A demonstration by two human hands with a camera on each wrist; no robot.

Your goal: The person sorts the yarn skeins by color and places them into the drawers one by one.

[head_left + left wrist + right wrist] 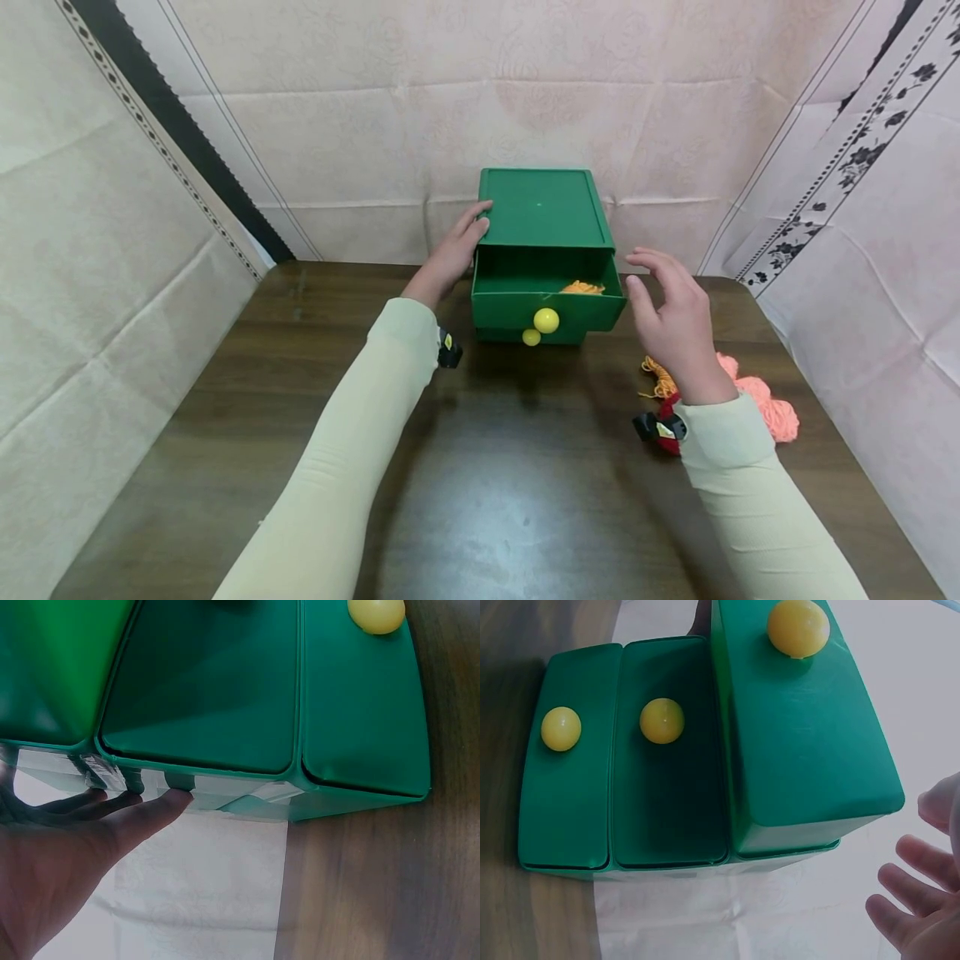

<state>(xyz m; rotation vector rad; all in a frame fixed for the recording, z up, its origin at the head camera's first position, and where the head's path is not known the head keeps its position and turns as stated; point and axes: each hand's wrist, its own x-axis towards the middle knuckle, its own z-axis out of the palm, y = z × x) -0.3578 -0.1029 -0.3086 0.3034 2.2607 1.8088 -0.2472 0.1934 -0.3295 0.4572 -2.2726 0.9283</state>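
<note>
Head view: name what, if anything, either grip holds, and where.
Nothing is held: the left grip touches the left side of the green cabinet; the right grip is empty beside the open drawer.

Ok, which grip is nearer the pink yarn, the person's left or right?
Right. The right grip hangs beside the open drawer, beyond and left of the pink yarn; the left grip touches the left side of the green cabinet, farther away.

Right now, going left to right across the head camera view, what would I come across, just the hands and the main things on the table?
Left hand, green drawer box, right hand, pink yarn.
</note>
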